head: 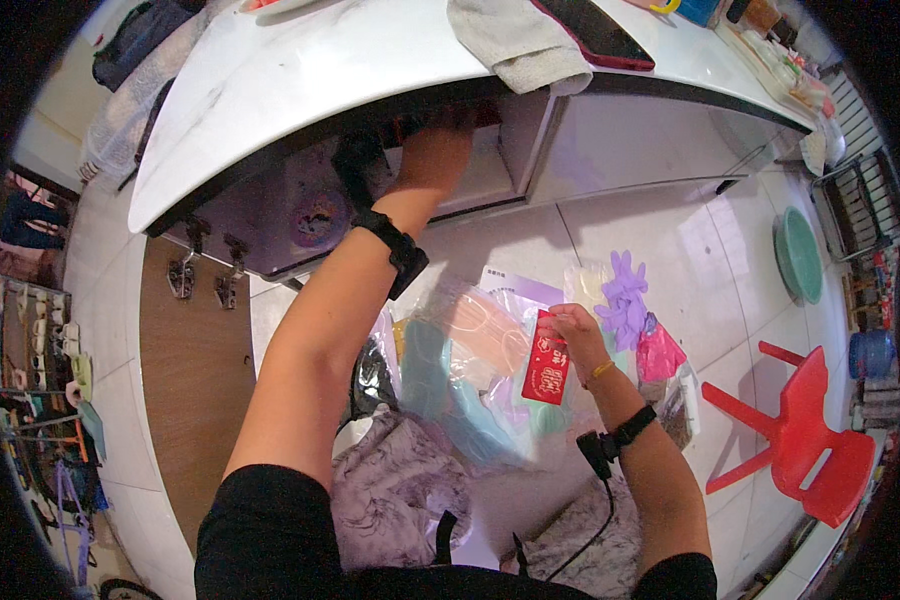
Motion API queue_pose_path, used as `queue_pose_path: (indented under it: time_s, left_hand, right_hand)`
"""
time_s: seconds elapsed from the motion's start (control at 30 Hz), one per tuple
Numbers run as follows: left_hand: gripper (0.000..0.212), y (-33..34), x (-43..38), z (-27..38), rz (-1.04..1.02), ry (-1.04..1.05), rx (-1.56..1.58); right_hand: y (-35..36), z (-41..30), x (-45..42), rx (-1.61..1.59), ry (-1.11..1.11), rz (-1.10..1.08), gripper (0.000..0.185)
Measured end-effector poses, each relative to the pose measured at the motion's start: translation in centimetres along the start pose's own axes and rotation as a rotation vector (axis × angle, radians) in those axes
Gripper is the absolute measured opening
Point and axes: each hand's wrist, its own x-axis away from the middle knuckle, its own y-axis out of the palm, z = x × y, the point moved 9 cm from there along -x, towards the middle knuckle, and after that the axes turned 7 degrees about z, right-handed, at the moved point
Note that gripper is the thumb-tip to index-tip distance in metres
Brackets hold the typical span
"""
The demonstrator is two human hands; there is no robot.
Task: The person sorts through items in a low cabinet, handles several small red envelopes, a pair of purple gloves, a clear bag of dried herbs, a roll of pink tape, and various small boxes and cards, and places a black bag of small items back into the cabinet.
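Observation:
My left hand (450, 124) reaches deep into the open cabinet (487, 176) below the white tabletop. Shadow hides its fingers and whatever they touch. My right hand (576, 331) grips a red paper envelope (546, 367) by its upper end; the envelope bears writing. Beneath it on the floor lies a spread of clear plastic packs, with peach face masks (484, 330), a teal pack (425, 367) and light blue masks (476, 424). A purple rubber glove (624, 304) and a bright pink packet (660, 352) lie just right of my right hand.
On the white tabletop (330, 52) are a grey cloth (517, 45) and a phone (600, 34). A wooden cabinet door (195, 360) with metal hinges stands open at left. To the right are a red plastic chair (802, 435) and a green basin (799, 255).

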Motion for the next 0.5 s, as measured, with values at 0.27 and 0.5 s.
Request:
queue_pose_path:
  time_s: [0.27, 0.5]
  left_hand:
    - [0.033, -0.4, -0.7, 0.3, 0.049, -0.033, 0.098]
    - [0.033, 0.8, -0.5, 0.2, -0.039, -0.034, 0.133]
  right_hand:
    - [-0.6, 1.0, -1.1, -0.031, -0.041, -0.019, 0.02]
    - [-1.3, 1.5, -1.3, -0.011, -0.004, -0.004, 0.019]
